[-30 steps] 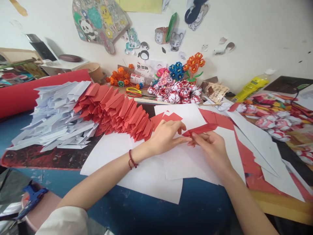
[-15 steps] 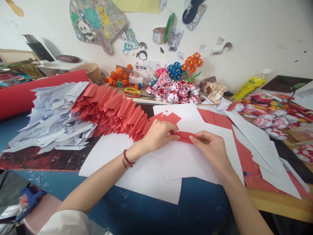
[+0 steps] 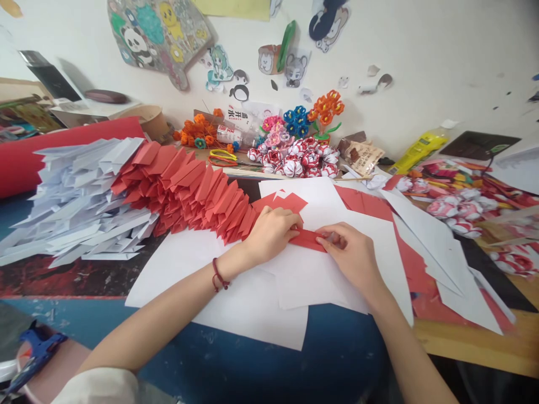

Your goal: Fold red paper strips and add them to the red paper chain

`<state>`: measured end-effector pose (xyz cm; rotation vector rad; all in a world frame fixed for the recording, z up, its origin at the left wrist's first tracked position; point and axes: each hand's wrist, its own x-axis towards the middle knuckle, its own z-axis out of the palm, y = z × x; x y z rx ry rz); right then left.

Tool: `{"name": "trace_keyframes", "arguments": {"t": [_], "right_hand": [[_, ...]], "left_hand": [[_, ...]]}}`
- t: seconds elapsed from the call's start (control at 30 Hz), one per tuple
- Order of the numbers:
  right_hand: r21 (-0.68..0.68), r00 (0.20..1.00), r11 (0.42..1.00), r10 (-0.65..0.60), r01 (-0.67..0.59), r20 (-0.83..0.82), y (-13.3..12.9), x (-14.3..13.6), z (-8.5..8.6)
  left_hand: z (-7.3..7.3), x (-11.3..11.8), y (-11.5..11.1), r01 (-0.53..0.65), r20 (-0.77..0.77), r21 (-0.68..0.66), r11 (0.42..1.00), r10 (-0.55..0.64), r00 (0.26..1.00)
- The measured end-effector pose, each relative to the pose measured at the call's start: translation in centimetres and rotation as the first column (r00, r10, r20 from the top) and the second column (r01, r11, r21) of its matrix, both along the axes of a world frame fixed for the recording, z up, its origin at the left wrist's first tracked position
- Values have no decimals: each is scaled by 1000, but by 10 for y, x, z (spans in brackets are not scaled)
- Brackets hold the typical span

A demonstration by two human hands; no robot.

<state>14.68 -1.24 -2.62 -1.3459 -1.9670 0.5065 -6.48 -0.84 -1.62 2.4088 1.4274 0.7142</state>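
Note:
A narrow folded strip of red paper (image 3: 309, 240) stretches between my two hands, just over the white sheets (image 3: 252, 297). My left hand (image 3: 272, 233) pinches its left end, and its curled fingers hide that end. At the other end my right hand (image 3: 347, 247) grips the strip between thumb and fingers. Just left of my left hand lies a long row of folded red paper pieces (image 3: 189, 191). Beyond it spreads a heap of folded white paper pieces (image 3: 84, 196). Cut red paper (image 3: 290, 205) lies behind my hands.
Red-and-white paper flowers (image 3: 295, 160) and scissors with yellow-and-red handles (image 3: 223, 159) are along the back. A yellow bottle (image 3: 421, 148) leans at the right, near loose white sheets (image 3: 438, 252). A blue glue gun (image 3: 37, 353) is at the lower left.
The whole view has shifted slightly, so things appear further left. My right fingers have changed position on the red strip, and more of its flat face shows. Both hands still hold it.

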Motion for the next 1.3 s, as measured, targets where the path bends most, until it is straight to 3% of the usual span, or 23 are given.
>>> {"name": "trace_keyframes", "arguments": {"t": [0.27,0.47,0.8,0.97,1.3], "right_hand": [[141,994,988,57,-70,96,1,-2,-1],[242,983,961,98,-135,158,1,-1,-3],[274,980,952,92,-138,175,0,1,-2],[291,977,942,120,-168,176,0,1,0],[416,919,864,122,-284,375,-4,1,-1]], "left_hand": [[-9,1,4,92,57,83,992,-97,994],[-6,0,4,120,81,115,986,-130,988],[-3,2,-2,145,-254,266,953,-75,964],[-5,2,-2,169,-300,314,934,-72,951],[-5,1,-7,226,-330,378,898,-98,939]]}}
